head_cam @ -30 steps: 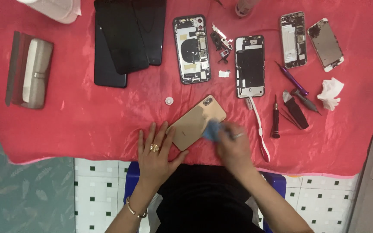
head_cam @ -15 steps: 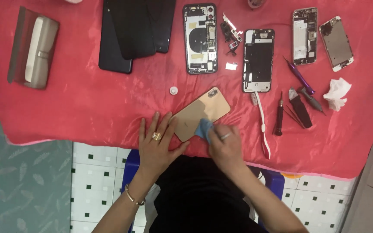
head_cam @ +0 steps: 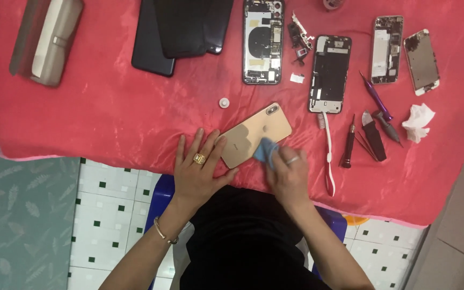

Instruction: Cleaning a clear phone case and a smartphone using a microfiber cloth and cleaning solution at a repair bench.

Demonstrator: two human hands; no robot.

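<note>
A gold phone [head_cam: 253, 133] lies back side up and slanted on the red cloth [head_cam: 114, 113] near the front edge. My left hand [head_cam: 197, 169], with a ring, rests flat on the cloth and steadies the phone's lower left corner with its fingertips. My right hand [head_cam: 288, 174] pinches a small blue cloth [head_cam: 266, 151] and presses it on the phone's lower right part.
Behind lie several black phone panels [head_cam: 181, 29], opened phone bodies [head_cam: 263, 40] [head_cam: 330, 72] [head_cam: 386, 48] [head_cam: 421, 60], a beige case [head_cam: 46, 40], a white cap [head_cam: 224, 102], a toothbrush [head_cam: 327, 153], screwdrivers [head_cam: 347, 142] [head_cam: 376, 96], a black pry tool [head_cam: 374, 137] and a crumpled tissue [head_cam: 417, 122].
The blue cloth in my right hand has shifted slightly along the gold phone's back. My left hand stays at the phone's corner. The view has drifted a little.
</note>
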